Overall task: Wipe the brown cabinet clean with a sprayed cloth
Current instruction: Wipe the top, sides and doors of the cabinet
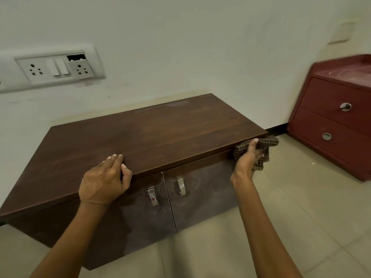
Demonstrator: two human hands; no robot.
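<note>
The low brown cabinet (152,135) stands against the wall, with a dark wood top and two doors with metal handles. My left hand (105,180) rests on the front edge of the top, fingers on the surface and thumb curled under the lip. My right hand (248,157) grips a brown checked cloth (265,144) and holds it against the front right corner of the cabinet, just below the top board. Faint dusty smears show on the top and on the doors.
A red two-drawer unit (337,117) stands to the right on the tiled floor (291,217). A switch and socket panel (54,67) is set in the wall at the upper left. A gap of floor separates the two pieces of furniture.
</note>
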